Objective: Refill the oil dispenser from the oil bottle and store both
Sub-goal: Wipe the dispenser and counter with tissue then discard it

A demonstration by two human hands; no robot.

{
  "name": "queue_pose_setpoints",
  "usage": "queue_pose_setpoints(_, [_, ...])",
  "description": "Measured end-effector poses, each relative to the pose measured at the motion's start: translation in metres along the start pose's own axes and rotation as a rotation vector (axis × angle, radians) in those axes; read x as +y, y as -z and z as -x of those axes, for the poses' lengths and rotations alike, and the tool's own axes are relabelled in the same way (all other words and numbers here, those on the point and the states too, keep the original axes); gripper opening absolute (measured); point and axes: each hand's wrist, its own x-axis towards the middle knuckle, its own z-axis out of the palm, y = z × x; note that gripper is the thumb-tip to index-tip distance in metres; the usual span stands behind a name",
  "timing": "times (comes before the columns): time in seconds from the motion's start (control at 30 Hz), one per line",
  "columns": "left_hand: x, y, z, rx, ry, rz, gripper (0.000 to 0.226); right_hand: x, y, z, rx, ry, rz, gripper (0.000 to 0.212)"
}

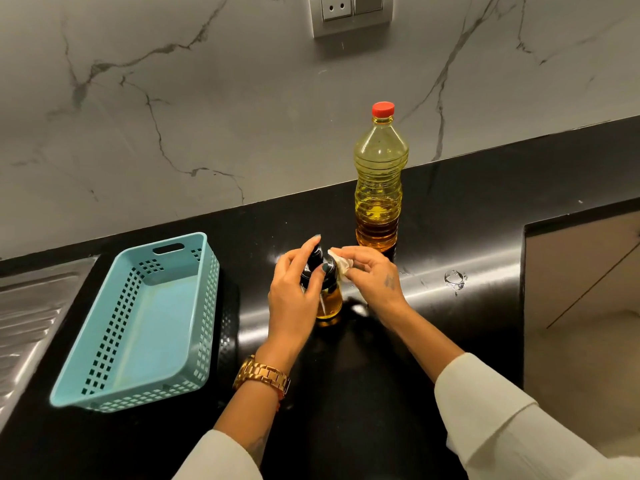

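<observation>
Sleeves, cream, both forearms reaching in from the bottom edge; gold watch [262, 375] on the left wrist. Black glossy surface [346, 393] carries everything.

Left hand [294, 296] wraps the oil dispenser [327, 296] from the left side, fingers curled round its black top, index finger raised up over the cap, thumb across the front. Dispenser stands upright on the surface, glass lower part showing amber oil; how full it is can't be told, hand covers most of it.

Right hand [370, 275] pinches a small white crumpled tissue [341, 261] between thumb and fingertips, tissue pressed against the right side of the dispenser's black top. Small tattoo on the back of that hand.

Light blue plastic basket [138, 327] left of the hands, lying on the surface, perforated walls, slot handle at its far end, nothing inside. Well apart from the dispenser. Steel sink drainboard [24, 323] at the far left edge.

Water spot [455, 279] on the surface right of the right hand.

Oil bottle [380, 181] stands upright just beyond the hands, near the wall, red cap [383, 108] on, roughly a third filled with yellow oil. Near the dispenser, not touching.

Grey veined marble wall [207, 116] behind, wall socket [351, 12] at top centre.
</observation>
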Motion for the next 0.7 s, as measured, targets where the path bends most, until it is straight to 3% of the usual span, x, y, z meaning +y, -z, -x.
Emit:
queue_pose_setpoints(0.23, [0.001, -0.002, 0.0, 0.015, 0.041, -0.055, 0.051, 0.02, 0.002, 0.03, -0.008, -0.128, -0.253, 0.02])
queue_pose_setpoints(0.33, [0.001, -0.002, 0.0, 0.024, 0.033, -0.073, 0.05, 0.024, 0.003, 0.02, -0.06, -0.194, -0.226, 0.024])
queue_pose_setpoints(0.5, [0.002, -0.001, -0.002, 0.03, 0.02, -0.124, 0.051, 0.001, 0.002, -0.005, -0.072, -0.058, -0.101, 0.028])
queue_pose_setpoints(0.7, [-0.003, 0.0, -0.004, -0.004, 0.02, -0.088, 0.057, -0.003, 0.008, 0.014, -0.039, 0.051, -0.166, 0.029])
